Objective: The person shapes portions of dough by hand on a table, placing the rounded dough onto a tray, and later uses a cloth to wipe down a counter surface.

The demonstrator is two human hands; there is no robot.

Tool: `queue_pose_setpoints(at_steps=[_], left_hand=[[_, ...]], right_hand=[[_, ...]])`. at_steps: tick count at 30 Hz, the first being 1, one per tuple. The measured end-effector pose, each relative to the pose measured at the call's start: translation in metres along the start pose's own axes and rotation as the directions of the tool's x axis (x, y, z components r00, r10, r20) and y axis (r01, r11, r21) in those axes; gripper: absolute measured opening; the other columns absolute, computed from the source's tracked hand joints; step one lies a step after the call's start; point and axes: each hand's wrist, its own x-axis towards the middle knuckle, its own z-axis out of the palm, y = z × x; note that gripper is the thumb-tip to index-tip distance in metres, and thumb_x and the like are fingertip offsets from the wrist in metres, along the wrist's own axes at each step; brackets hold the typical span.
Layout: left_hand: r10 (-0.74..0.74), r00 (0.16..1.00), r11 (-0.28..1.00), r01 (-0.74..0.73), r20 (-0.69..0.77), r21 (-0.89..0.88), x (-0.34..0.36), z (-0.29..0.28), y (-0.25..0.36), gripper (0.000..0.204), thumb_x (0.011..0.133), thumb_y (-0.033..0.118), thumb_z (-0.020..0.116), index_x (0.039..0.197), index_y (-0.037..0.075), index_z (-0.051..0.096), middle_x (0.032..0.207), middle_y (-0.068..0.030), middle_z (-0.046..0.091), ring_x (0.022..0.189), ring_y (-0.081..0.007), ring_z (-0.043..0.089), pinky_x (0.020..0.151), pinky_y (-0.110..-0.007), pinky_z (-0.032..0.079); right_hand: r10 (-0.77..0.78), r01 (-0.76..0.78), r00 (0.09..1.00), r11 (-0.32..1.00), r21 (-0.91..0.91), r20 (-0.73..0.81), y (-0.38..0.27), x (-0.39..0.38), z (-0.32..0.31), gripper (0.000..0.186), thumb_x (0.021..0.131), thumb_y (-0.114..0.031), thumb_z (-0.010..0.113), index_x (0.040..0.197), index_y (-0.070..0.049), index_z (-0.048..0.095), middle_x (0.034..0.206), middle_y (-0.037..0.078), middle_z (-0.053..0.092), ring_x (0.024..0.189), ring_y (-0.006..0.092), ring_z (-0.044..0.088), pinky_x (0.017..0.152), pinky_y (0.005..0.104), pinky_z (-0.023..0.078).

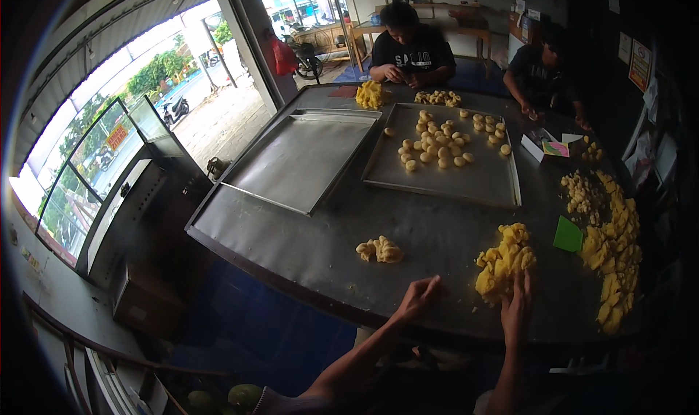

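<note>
My left hand (pixel 420 298) is held over the near edge of the table, its fingers curled together; whatever they may hold is too small to make out. With fingers stretched out, my right hand (pixel 518 304) touches the near side of a yellow, lumpy, dough-like mound (pixel 505 258). A small heap of pale dough pieces (pixel 380 250) lies to the left, beyond my left hand. Right of the mound are a green plastic scraper (pixel 568 234), a long heap of yellow lumps (pixel 615 251) and a pile of pale dough pieces (pixel 581 196).
A metal tray (pixel 444 183) holds many round dough balls; a second tray (pixel 291 160) at its left shows bare metal. Two people (pixel 413 47) (pixel 546 76) work at the far side, near another yellow mound (pixel 371 95). An open box (pixel 547 145) stands at the right.
</note>
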Motion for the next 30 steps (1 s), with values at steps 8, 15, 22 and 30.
queue_pose_setpoints(at_steps=[8,15,22,30], left_hand=[[0.286,0.956,0.958,-0.287,0.07,0.005,0.005,-0.006,0.008,0.037,0.101,0.038,0.04,0.096,0.003,0.051,0.091,-0.0059,0.056,0.081,-0.0129,0.053,0.071,-0.03,0.043],[0.097,0.988,0.971,-0.121,0.122,0.206,0.01,-0.041,-0.043,0.027,0.098,0.024,0.048,0.113,0.003,0.054,0.105,-0.0107,0.058,0.098,-0.0222,0.056,0.087,-0.035,0.044],[0.484,0.816,0.396,-0.526,0.315,0.752,0.01,-0.039,-0.006,0.03,0.088,0.015,0.056,0.117,0.006,0.052,0.112,-0.0134,0.058,0.112,-0.0316,0.051,0.097,-0.042,0.037],[0.568,0.819,0.478,-0.407,0.079,0.778,-0.001,-0.043,0.006,0.02,0.09,0.019,0.052,0.104,0.004,0.051,0.097,-0.0134,0.059,0.101,-0.0322,0.054,0.085,-0.045,0.04]], right_hand=[[0.005,-0.005,1.0,0.999,0.038,0.018,0.025,-0.015,0.021,0.036,0.093,-0.008,0.055,0.128,-0.002,0.053,0.131,0.022,0.048,0.118,0.0379,0.051,0.093,0.0437,0.047],[-0.004,0.017,0.995,0.991,0.131,-0.102,0.015,-0.042,0.018,0.033,0.094,-0.004,0.051,0.127,-0.003,0.055,0.127,0.02,0.05,0.113,0.0375,0.054,0.089,0.0414,0.048],[0.013,-0.003,0.991,0.997,0.072,-0.135,0.019,-0.041,0.021,0.032,0.094,-0.008,0.053,0.125,-0.003,0.058,0.127,0.018,0.05,0.112,0.0356,0.055,0.091,0.041,0.047],[0.008,0.014,0.99,0.988,0.153,-0.142,0.008,-0.035,0.015,0.046,0.095,-0.011,0.052,0.139,-0.008,0.043,0.13,0.02,0.047,0.117,0.037,0.051,0.095,0.0436,0.045]])
